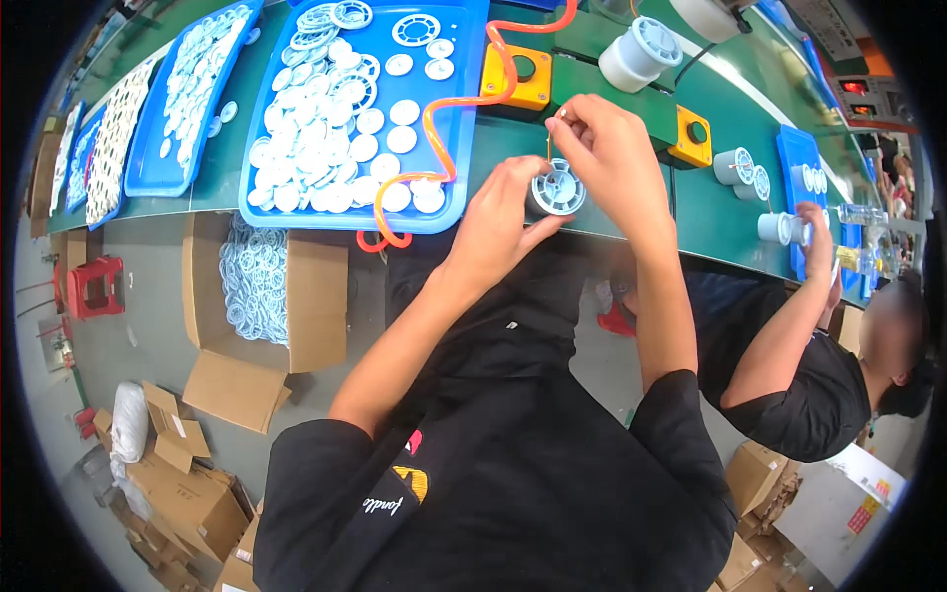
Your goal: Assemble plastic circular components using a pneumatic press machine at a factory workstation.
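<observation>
Near the front edge of the green bench, my left hand point(493, 222) is closed round the side of a pale blue round part point(559, 189). Spokes and a hub show on its top face. Directly above it, my right hand point(614, 158) pinches a thin orange-brown stick-like piece point(549, 146) between thumb and fingers. The piece stands nearly upright over the part's rim; whether its lower end touches the part I cannot tell. Left of my hands, a large blue tray point(462, 59) bears many pale discs point(316, 158) and several spoked rings point(416, 30).
An orange hose point(431, 123) crosses the tray's right side. Behind my hands are two yellow button boxes point(517, 74) point(692, 136) and a white-and-blue cylinder point(641, 54). A co-worker point(789, 375) reaches among cylinders at right. An open carton of rings point(321, 296) stands below the bench.
</observation>
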`<action>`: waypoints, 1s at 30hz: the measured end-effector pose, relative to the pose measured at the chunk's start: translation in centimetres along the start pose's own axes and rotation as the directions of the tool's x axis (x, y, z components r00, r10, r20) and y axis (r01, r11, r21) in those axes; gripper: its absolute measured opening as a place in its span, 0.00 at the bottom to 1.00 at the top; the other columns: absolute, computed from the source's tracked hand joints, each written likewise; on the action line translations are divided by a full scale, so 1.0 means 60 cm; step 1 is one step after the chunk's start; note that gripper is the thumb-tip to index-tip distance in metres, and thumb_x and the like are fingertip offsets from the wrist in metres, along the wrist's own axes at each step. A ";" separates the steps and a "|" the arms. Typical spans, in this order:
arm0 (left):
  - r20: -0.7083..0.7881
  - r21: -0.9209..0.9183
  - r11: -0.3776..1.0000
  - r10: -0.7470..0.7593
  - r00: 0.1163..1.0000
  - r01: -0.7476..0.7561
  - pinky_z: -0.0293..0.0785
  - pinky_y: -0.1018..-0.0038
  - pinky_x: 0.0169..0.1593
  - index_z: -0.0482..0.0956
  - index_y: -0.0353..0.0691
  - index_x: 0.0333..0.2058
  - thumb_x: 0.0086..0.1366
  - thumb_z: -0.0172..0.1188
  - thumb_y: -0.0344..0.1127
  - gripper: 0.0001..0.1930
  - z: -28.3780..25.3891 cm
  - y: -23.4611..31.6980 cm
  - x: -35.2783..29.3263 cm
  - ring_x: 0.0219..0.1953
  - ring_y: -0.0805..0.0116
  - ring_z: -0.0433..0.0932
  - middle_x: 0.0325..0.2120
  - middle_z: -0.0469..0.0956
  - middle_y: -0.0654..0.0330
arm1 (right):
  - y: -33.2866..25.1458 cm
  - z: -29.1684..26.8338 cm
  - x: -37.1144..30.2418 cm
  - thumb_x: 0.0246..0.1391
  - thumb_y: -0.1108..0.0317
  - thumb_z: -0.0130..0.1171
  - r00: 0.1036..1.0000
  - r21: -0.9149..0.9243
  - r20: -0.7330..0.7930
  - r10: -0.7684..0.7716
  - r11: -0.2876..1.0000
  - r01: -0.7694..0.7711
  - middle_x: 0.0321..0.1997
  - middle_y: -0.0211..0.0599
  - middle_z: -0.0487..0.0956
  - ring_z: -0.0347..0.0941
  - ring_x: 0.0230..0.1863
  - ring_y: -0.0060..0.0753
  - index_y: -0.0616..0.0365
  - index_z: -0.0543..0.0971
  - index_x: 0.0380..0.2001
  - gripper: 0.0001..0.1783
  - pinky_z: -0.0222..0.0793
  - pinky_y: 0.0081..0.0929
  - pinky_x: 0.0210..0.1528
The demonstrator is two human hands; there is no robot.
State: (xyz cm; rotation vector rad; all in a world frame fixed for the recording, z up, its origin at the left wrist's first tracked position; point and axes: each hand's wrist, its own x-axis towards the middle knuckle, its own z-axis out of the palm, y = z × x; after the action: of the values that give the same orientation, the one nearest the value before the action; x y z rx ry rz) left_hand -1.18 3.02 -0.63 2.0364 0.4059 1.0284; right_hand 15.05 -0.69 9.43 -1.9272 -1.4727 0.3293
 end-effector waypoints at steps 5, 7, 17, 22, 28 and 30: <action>0.042 0.032 0.998 -0.058 0.997 0.057 0.76 0.54 0.58 0.69 0.35 0.63 0.54 0.78 0.29 0.39 -0.012 0.012 0.003 0.55 0.40 0.77 0.53 0.77 0.45 | -0.008 0.031 0.005 0.62 0.66 0.66 0.998 -0.361 -0.061 -0.017 0.932 -0.006 0.32 0.44 0.82 0.82 0.34 0.54 0.61 0.81 0.33 0.09 0.78 0.48 0.37; 0.062 -0.014 0.995 -0.094 0.994 0.095 0.75 0.52 0.60 0.69 0.34 0.64 0.55 0.76 0.28 0.38 -0.022 0.018 0.006 0.57 0.40 0.76 0.54 0.75 0.44 | -0.068 0.028 -0.009 0.60 0.71 0.68 0.983 -0.331 -0.184 0.008 0.941 -0.070 0.33 0.45 0.82 0.83 0.35 0.49 0.64 0.82 0.35 0.07 0.75 0.39 0.36; -0.049 0.155 0.987 -0.045 0.998 0.052 0.75 0.55 0.60 0.75 0.36 0.59 0.52 0.82 0.41 0.38 0.004 -0.007 -0.009 0.56 0.45 0.79 0.54 0.80 0.47 | -0.207 0.239 0.048 0.49 0.72 0.68 0.898 -0.571 0.391 -0.202 0.712 0.409 0.44 0.50 0.83 0.79 0.46 0.44 0.63 0.89 0.39 0.12 0.76 0.33 0.40; -0.048 0.177 0.983 -0.049 0.998 0.056 0.76 0.55 0.59 0.75 0.36 0.59 0.52 0.83 0.43 0.39 0.007 -0.003 -0.001 0.55 0.46 0.80 0.52 0.81 0.49 | -0.200 0.251 0.055 0.49 0.71 0.68 0.909 -0.706 0.394 -0.139 0.588 0.396 0.43 0.48 0.83 0.78 0.45 0.40 0.62 0.89 0.39 0.13 0.73 0.31 0.38; -0.044 0.203 0.979 -0.026 0.999 0.034 0.75 0.53 0.59 0.75 0.37 0.59 0.52 0.83 0.44 0.39 0.015 -0.007 -0.004 0.55 0.46 0.80 0.52 0.81 0.49 | -0.184 0.261 0.065 0.49 0.71 0.68 0.960 -0.658 0.248 -0.128 0.705 0.264 0.42 0.45 0.83 0.79 0.46 0.39 0.63 0.89 0.40 0.13 0.75 0.30 0.37; -0.031 0.214 0.976 -0.024 0.999 0.030 0.75 0.54 0.59 0.74 0.36 0.59 0.52 0.83 0.44 0.39 0.011 -0.007 -0.003 0.54 0.46 0.80 0.52 0.81 0.49 | -0.173 0.261 0.068 0.51 0.73 0.66 0.918 -0.449 0.230 -0.322 0.802 0.394 0.42 0.49 0.81 0.81 0.46 0.47 0.66 0.87 0.43 0.15 0.79 0.37 0.40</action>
State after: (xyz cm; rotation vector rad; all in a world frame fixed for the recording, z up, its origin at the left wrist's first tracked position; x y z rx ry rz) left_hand -0.73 2.82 -1.29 2.2021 0.5801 1.0356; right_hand -0.39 10.03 5.40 -1.9591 -2.1387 -0.0994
